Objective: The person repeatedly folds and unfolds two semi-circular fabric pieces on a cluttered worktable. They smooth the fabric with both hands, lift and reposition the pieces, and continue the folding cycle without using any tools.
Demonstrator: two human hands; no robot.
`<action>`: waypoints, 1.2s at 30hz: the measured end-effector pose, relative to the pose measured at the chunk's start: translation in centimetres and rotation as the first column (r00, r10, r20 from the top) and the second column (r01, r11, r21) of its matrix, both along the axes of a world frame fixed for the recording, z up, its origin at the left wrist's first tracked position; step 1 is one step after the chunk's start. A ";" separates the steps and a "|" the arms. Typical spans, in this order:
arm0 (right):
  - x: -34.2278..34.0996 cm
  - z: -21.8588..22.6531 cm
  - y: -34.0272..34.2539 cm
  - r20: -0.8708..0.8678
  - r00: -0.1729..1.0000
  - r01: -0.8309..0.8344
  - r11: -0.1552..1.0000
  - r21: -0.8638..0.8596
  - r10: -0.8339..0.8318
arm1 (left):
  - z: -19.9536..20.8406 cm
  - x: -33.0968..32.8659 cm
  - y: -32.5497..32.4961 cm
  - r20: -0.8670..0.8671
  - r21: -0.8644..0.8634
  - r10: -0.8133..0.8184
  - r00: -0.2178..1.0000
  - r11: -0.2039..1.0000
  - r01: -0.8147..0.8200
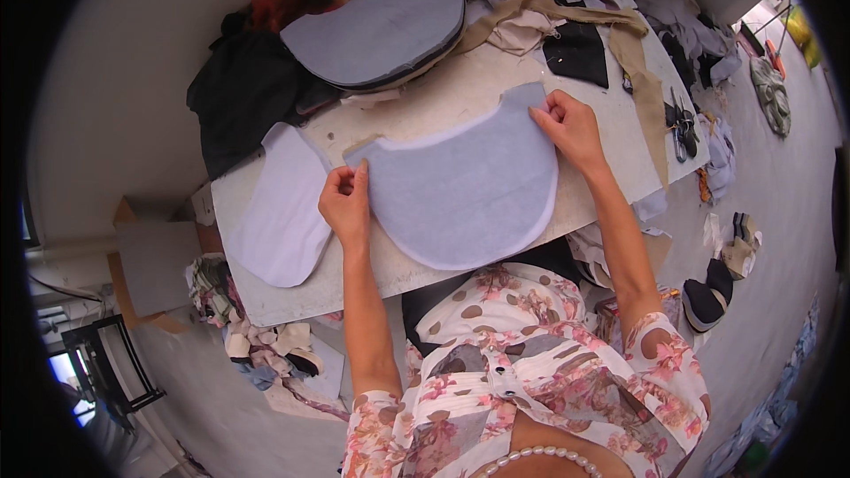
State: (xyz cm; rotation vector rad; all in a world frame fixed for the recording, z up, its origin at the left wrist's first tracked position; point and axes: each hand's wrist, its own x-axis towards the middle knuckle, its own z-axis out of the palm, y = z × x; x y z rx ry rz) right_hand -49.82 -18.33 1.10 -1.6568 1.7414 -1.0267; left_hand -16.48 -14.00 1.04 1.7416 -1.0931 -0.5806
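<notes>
Between my hands lies a curved light-blue fabric piece (465, 190), with a white layer showing along its rounded lower edge and its upper edge. My left hand (345, 204) pinches its upper left corner, thumb on top. At the raised upper right corner, my right hand (569, 128) is closed on the same piece. A white curved fabric piece (282, 212) rests on the table left of my left hand. Beyond the held piece sits a stack of grey half-round pieces (381, 22) with dark layers below.
The pale table (354, 296) carries black cloth (243, 93) at the left and a long tan strip (651, 102) at the right. Scissors (682, 128) lie near its right edge. Fabric scraps (274, 350) and dark shoes (708, 296) are on the floor. A cardboard box (159, 265) stands left.
</notes>
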 end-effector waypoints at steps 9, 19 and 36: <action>2.8 3.3 3.8 -0.546 0.834 -0.253 0.931 -0.263 0.072 | 1.2 -1.6 2.2 0.652 -0.127 -0.143 0.745 0.947 0.294; 3.3 0.5 3.8 -0.637 0.711 -0.405 0.914 -0.025 0.298 | -0.8 -2.2 2.6 0.636 0.182 -0.442 0.633 0.882 0.434; 19.2 6.0 -13.5 -0.474 0.838 -0.483 0.769 -0.418 0.269 | 3.0 -0.2 1.0 -0.092 -0.401 -0.151 0.984 0.910 0.102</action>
